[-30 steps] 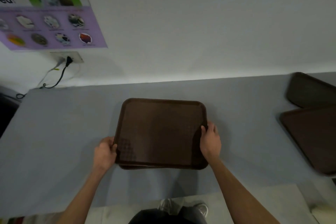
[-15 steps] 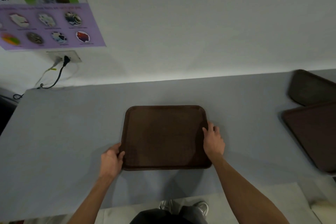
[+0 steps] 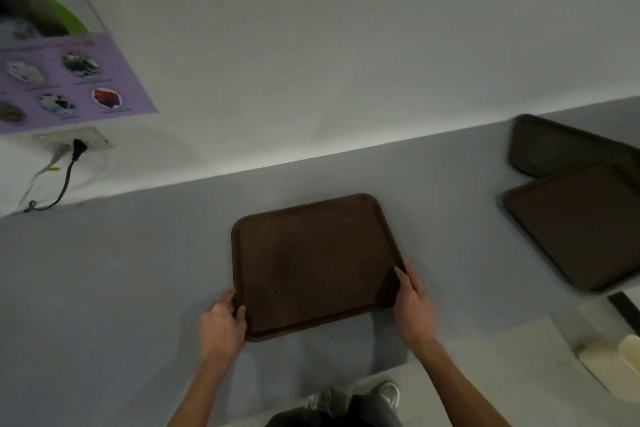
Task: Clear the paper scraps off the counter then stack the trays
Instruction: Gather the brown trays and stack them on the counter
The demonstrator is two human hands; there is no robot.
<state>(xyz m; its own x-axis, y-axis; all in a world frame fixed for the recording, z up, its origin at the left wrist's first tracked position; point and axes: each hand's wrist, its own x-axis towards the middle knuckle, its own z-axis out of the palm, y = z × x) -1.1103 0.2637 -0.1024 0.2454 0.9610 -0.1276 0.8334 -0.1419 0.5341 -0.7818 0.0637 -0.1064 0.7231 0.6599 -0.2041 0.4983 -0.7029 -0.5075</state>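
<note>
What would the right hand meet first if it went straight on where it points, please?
Likely only the wall: the right hand points along the tray, over counter, though depth is unclear.

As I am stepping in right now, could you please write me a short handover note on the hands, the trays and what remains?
Hands: the left hand grips the centre tray at its near left corner; the right hand holds its right edge near the front.
Trays: the centre tray sits on the counter; at the right are the far tray and the near tray, whose corner overlaps the far one's edge.
Done: no paper scraps show on the counter.
Left: bring the three trays into one stack.
</note>
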